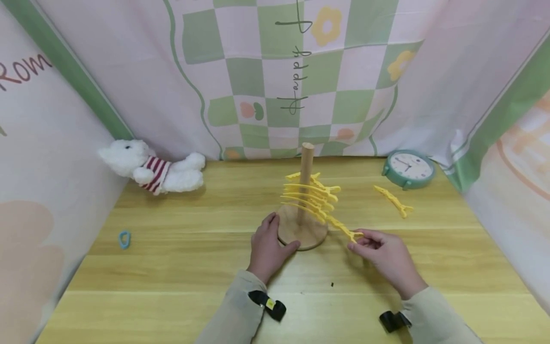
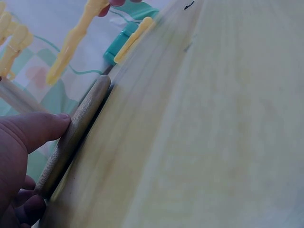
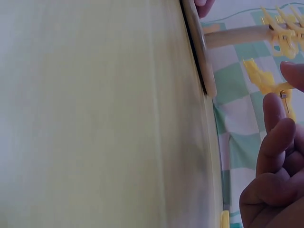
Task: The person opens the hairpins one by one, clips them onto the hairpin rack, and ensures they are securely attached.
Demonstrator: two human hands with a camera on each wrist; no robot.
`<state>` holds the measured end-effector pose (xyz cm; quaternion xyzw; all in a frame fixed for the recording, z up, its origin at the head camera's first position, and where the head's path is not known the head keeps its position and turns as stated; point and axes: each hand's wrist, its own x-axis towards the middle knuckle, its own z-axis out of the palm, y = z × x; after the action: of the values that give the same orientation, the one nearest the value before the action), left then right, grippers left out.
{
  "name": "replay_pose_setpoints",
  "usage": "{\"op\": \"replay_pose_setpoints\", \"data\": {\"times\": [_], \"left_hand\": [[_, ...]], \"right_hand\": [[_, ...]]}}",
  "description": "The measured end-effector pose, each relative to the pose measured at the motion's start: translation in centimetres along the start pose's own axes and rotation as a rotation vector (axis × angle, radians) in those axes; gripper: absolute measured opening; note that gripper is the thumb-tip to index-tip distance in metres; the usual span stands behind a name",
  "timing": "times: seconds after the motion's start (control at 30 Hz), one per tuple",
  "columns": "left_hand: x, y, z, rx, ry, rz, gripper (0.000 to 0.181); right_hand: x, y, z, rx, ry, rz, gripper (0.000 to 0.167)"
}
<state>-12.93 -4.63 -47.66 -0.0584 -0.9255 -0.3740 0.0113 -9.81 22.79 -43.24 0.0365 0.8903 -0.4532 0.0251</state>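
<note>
At 9 o'clock from the round wooden base, near the left edge of the table, lies a small blue loop. Between 9 and 10 o'clock, farther back, a white plush animal in a red-and-white striped top lies stretched out. Against the base at 8 o'clock is the left hand, thumb and fingers spread round the rim and grasping it.

From the base a wooden post stands upright, with several slender yellow pieces clustered about it; their exact count and how they are fixed are hard to tell. Behind it, at 12 o'clock, hangs a green-and-white checkered curtain lettered "Happy". A tiny black speck lies at 5 o'clock.

Between 3 and 4 o'clock, the right hand pinches the forked end of 1 raised yellow piece between thumb and finger. That fork points to 4 o'clock, and the right wrist view shows a gap between this piece and those on the post.

Farther right, between 2 and 3 o'clock, 1 loose yellow piece lies on the table. Just beside it, at 2 o'clock, a teal clock lies face up.
</note>
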Motion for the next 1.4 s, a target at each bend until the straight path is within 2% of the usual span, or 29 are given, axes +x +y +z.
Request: {"op": "replay_pose_setpoints", "data": {"times": [0.2, 0.6, 0.93, 1.2, 1.4], "left_hand": [[0.0, 0.1, 0.0, 0.003, -0.005, -0.009, 0.091], [0.0, 0.1, -0.1, -0.001, -0.004, -0.011, 0.091], [-0.1, 0.3, -0.2, 0.000, -0.007, -0.012, 0.090], [-0.1, 0.3, -0.2, -0.012, -0.012, -0.015, 0.091], [-0.1, 0.4, -0.3, -0.009, -0.010, -0.012, 0.090]], "right_hand": [[0.1, 0.6, -0.7, -0.004, -0.004, 0.038, 0.056], [0.7, 2.4, -2.6, -0.050, -0.003, 0.061, 0.066], [1.4, 4.1, -4.3, -0.061, 0.041, 0.045, 0.065], [2.3, 5.3, -5.5, -0.080, 0.041, 0.085, 0.069], [3.0, 5.8, -6.1, -0.045, 0.020, 0.118, 0.072]]}}
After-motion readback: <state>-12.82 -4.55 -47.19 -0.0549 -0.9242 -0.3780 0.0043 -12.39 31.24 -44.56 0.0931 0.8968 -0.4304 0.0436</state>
